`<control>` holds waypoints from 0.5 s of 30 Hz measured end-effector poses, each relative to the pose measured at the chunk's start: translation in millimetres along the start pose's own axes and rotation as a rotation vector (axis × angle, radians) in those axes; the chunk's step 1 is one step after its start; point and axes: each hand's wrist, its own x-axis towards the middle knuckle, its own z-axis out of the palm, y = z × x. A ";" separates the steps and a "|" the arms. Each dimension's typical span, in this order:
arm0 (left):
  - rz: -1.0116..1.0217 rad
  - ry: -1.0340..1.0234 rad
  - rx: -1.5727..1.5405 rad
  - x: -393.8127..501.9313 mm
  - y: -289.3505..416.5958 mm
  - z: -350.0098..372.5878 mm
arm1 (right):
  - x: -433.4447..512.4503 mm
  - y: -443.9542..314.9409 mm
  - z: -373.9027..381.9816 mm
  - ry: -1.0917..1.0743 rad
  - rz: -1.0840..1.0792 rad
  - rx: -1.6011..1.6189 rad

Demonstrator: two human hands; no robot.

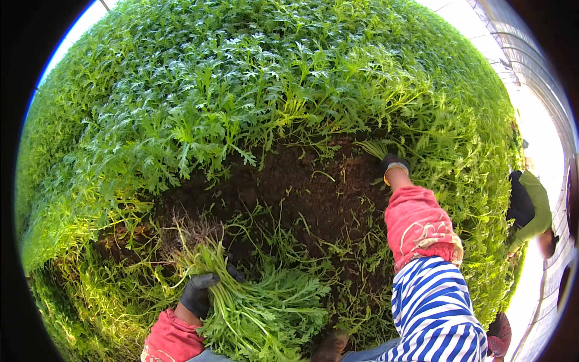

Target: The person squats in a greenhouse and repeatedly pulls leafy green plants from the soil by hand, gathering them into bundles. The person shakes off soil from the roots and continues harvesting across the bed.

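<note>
My left hand [199, 292], in a dark glove, grips a thick bunch of leafy greens [267, 312] with deeply lobed leaves, which look like garland chrysanthemum. The bunch's thin, soil-brown roots [194, 233] point up and away from me, and its leaves spread toward my lap. At the right edge of the bare soil [289, 181], my right hand [396, 162], also dark-gloved, is closed around a small clump of pale green stems [373, 147]. Its fingers are partly hidden by the wrist and foliage. Pink sleeve covers [420, 221] reach over both forearms.
A dense stand of the same greens [253, 68] rises ahead and on both sides. Loose stems and leaves [357, 280] litter the soil near my brown shoe [332, 346]. Another person in a green top [538, 203] bends at the far right, beside a pale greenhouse wall [549, 289].
</note>
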 end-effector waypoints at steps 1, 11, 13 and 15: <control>-0.005 0.013 0.010 -2.6 0.3 -0.1 | -1.1 -1.0 11.1 0.012 -0.004 0.017; -0.005 -0.109 0.076 -2.1 -11.6 12.2 | -82.4 8.3 104.4 0.266 -0.184 0.037; -0.022 -0.102 0.072 -8.1 -12.7 13.7 | -103.1 19.3 101.0 0.215 -0.264 0.238; -0.015 -0.115 0.038 -9.9 -16.5 25.5 | -112.3 42.4 82.3 0.086 -0.354 0.442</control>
